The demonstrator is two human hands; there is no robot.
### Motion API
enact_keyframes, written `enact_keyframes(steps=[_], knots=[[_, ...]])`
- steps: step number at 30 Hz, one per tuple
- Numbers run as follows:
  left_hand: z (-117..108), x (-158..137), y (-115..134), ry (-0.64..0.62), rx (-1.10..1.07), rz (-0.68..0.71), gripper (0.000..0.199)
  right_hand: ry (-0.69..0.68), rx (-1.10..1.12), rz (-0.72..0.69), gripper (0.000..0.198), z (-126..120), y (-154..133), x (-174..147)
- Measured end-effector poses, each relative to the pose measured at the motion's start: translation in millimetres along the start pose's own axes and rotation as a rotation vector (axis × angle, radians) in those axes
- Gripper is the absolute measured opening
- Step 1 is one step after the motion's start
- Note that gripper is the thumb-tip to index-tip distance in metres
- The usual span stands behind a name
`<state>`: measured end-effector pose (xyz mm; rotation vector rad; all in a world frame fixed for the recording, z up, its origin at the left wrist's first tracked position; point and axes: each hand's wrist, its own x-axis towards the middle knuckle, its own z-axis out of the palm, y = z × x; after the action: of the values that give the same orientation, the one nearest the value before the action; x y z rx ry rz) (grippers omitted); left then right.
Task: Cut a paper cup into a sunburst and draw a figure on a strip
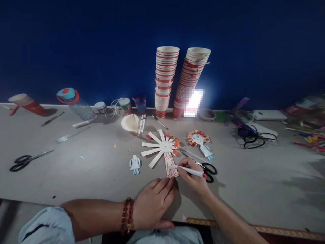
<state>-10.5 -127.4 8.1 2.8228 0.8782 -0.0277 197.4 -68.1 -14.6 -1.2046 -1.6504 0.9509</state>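
Observation:
My right hand (192, 175) grips a white marker (191, 171) with a red end, its tip on a paper strip (171, 165) that bears a dress figure drawn in red. That strip belongs to a cut-open paper cup (165, 146) whose white strips fan out, with orange bits on the right side. My left hand (156, 198) lies flat, fingers stretched, at the strip's lower end. Left of it is a small paper figure (135, 164) outlined in blue. A finished-looking paper doll (199, 139) lies up right. Black-handled scissors (209, 169) rest partly behind my right hand.
Two tall stacks of paper cups (166, 78) stand at the back by a lit, blurred screen (194, 103). A cut cup (130, 124), two white markers (142, 123) and a water bottle (77, 105) are left. Other scissors (25, 162) lie far left, cables (246, 134) right.

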Motion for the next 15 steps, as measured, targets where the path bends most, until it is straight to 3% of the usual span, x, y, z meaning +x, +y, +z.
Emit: enact_keyframes(steps=[15], knots=[[12, 0, 0, 0.023, 0.028, 0.007, 0.096, 0.087, 0.055, 0.061, 0.016, 0, 0, -1]])
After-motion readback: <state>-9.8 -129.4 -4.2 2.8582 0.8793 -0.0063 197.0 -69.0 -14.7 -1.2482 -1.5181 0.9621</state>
